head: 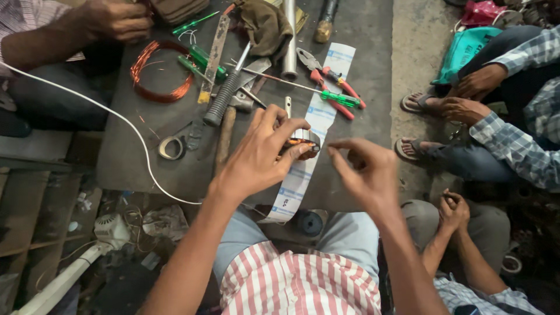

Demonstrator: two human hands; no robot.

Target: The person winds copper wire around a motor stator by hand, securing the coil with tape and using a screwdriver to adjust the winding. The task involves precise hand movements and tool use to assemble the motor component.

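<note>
Inspector A: Left hand (pixel 259 154) — condition of grip?

Inspector B: Clenched around a small motor core (pixel 303 142), thumb and fingers wrapped over it. The core shows metal edges and orange winding; it is held just above the desk (pixel 373 70), over a long white paper strip (pixel 318 125) with blue markings.

Inspector A: Right hand (pixel 367 172)?

Inspector B: Just beside the core, fingers loosely curled, thumb and forefinger pinched together. Whether they pinch a fine wire, I cannot tell.

Inspector A: Surroundings on the desk?

Inspector B: A coil of copper wire (pixel 158 73) far left, near another person's hand (pixel 119 20). Red-handled pliers (pixel 332 81) and a green-handled screwdriver (pixel 315 90) lie across the paper strip. A roll of tape (pixel 171 147) sits left of the left hand. A white cable (pixel 116 114) crosses the desk edge.

Inspector A: Others present?

Inspector B: A person in a checked shirt (pixel 519 146) sits at right.
</note>
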